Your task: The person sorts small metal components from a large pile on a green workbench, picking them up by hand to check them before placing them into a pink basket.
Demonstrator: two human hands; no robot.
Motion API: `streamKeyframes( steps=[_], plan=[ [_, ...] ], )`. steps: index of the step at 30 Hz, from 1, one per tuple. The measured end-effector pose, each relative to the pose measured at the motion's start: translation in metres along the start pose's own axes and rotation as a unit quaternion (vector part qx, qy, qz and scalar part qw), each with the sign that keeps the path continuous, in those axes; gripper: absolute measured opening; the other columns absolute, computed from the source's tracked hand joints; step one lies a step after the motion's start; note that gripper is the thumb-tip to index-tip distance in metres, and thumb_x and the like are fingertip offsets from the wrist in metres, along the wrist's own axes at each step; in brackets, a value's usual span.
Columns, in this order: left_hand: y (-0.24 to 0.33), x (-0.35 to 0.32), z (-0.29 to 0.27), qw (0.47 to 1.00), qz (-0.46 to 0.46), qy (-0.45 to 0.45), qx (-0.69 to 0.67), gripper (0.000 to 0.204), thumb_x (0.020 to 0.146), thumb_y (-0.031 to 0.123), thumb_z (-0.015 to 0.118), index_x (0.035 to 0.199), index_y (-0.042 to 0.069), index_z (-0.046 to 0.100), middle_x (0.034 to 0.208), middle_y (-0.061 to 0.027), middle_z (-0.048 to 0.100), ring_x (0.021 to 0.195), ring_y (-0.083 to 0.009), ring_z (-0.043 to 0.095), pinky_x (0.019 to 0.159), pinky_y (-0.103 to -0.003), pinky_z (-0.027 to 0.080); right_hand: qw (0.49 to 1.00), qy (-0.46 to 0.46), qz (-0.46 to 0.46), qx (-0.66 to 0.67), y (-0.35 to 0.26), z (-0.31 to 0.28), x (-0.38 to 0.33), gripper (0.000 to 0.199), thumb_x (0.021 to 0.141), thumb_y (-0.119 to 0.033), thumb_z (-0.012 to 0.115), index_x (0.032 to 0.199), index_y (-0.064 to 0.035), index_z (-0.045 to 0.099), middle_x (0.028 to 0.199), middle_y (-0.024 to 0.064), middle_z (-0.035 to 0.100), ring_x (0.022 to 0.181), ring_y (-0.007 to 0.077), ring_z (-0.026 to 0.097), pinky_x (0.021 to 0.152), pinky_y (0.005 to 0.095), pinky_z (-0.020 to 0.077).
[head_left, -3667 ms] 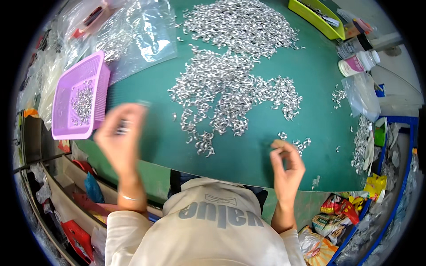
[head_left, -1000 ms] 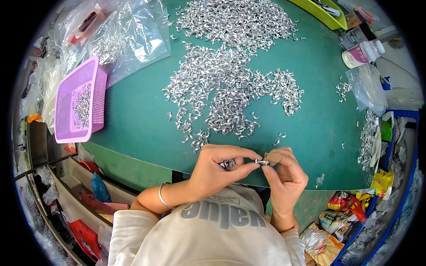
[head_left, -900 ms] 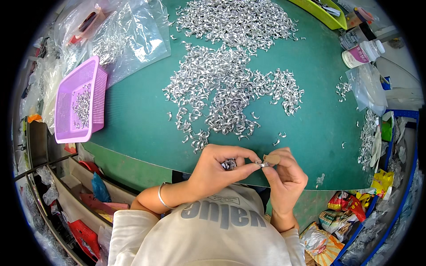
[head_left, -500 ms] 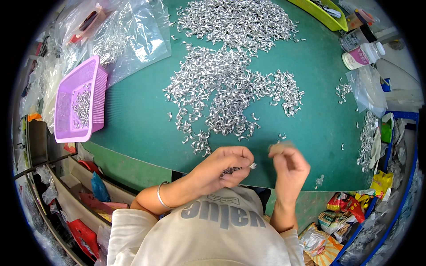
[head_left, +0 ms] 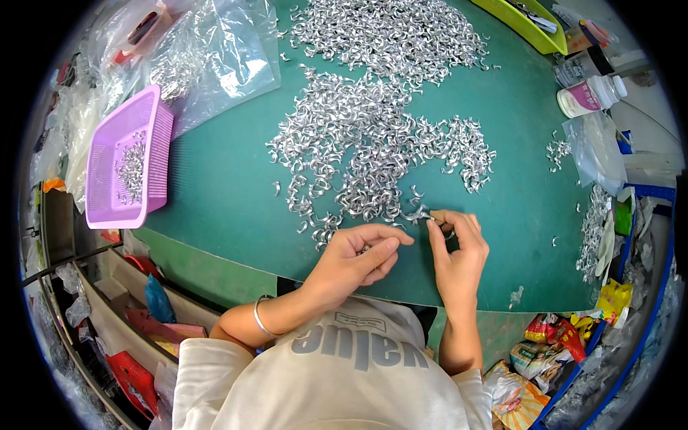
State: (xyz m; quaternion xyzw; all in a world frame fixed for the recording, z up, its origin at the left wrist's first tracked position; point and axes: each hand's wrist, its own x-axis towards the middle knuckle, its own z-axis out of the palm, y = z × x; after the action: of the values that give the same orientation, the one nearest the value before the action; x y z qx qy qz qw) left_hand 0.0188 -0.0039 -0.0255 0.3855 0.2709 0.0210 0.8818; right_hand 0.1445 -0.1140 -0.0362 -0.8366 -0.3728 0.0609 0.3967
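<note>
Shirt: pale, soft cloth (head_left: 322, 390), at the near edge of the table.
Left wrist: encircled by a smooth, silvery bangle (head_left: 260, 317).
Left hand (head_left: 358, 261): fingers curled inward over small, shiny metal bits (head_left: 364, 249), mostly hidden; thumb lay along the bent forefinger.
Right hand (head_left: 459, 247): thumb and forefinger drawn together at a curved metal piece (head_left: 417, 213) at the near edge of the pile; whether the tips gripped it could not be told.
Tabletop (head_left: 222, 193): smooth, green, matte sheet.
Near pile (head_left: 358, 150): glossy, crescent-shaped metal pieces, loosely spread beyond both hands.
Basket (head_left: 159, 154): lilac plastic, perforated walls, at left, with small metal pieces inside.
Bottle (head_left: 584, 98): white, rounded, lying tilted at far right.
Bag (head_left: 240, 64): clear, creased plastic film, far left.
Far pile (head_left: 394, 36): dense metal crescents.
Tray (head_left: 522, 27): yellow-green, long, far right.
</note>
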Motion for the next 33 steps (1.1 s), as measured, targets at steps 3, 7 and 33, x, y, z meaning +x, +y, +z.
streamKeyframes(
  steps=[3, 7, 33],
  plan=[
    [-0.001, 0.003, 0.001, 0.999, -0.002, 0.033, 0.018, 0.018, 0.087, 0.015, 0.052, 0.092, 0.001, 0.061, 0.062, 0.0033, 0.046, 0.053, -0.0021, 0.035, 0.047, -0.017, 0.029, 0.995, 0.007, 0.054, 0.086, -0.008, -0.008, -0.007, 0.013, 0.070, 0.005, 0.062, 0.082, 0.0022, 0.058, 0.073, 0.0082, 0.058, 0.064, 0.0177, 0.050, 0.060, 0.0263, 0.0391],
    [-0.003, 0.006, 0.004, 0.972, 0.126, 0.062, 0.187, 0.017, 0.079, 0.008, 0.060, 0.096, 0.002, 0.061, 0.061, 0.0050, 0.046, 0.055, -0.0013, 0.038, 0.049, -0.016, 0.030, 0.970, -0.007, 0.097, 0.223, -0.007, -0.009, -0.013, 0.012, 0.073, 0.006, 0.061, 0.084, 0.0038, 0.058, 0.077, 0.0062, 0.058, 0.066, 0.0113, 0.046, 0.060, 0.0220, 0.0379],
    [0.131, -0.107, -0.177, 0.474, 0.356, 0.666, 0.453, 0.020, 0.077, 0.011, 0.064, 0.094, 0.001, 0.065, 0.059, 0.0051, 0.045, 0.053, -0.0026, 0.036, 0.048, -0.018, 0.029, 0.995, 0.001, -0.057, -0.084, 0.004, 0.002, -0.001, 0.020, 0.068, -0.003, 0.066, 0.086, -0.0029, 0.059, 0.086, 0.0076, 0.054, 0.078, 0.0243, 0.048, 0.069, 0.0331, 0.0361]
  ],
)
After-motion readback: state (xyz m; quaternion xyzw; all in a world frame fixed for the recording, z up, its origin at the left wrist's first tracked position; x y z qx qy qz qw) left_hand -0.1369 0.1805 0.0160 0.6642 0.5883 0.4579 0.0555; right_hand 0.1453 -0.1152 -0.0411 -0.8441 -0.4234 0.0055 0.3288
